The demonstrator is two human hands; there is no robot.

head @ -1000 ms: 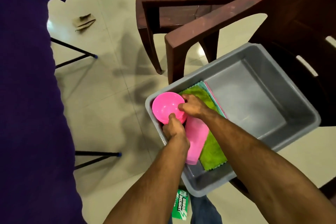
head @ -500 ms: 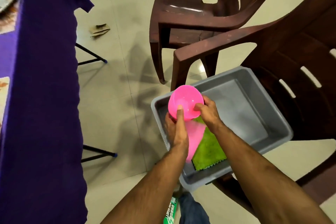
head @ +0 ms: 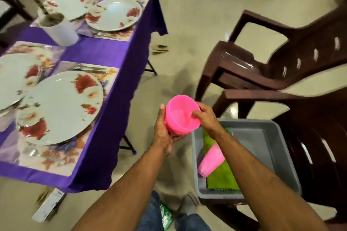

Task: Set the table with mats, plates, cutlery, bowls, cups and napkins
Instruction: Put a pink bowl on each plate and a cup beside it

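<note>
head | both hands hold pink bowls; grey tub: pink cup, green cloth

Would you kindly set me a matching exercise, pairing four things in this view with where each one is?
Things:
1. pink bowls
2. pink cups
3. plant pot
4. green cloth

Places:
A. flat on the tub floor
B. standing on the purple table
C. lying on its side in the tub
D. held in both hands, off the table

Pairs: 1-D, 2-C, 3-B, 4-A. The left hand grips the bowls from below; the right hand pinches the top rim.
</note>
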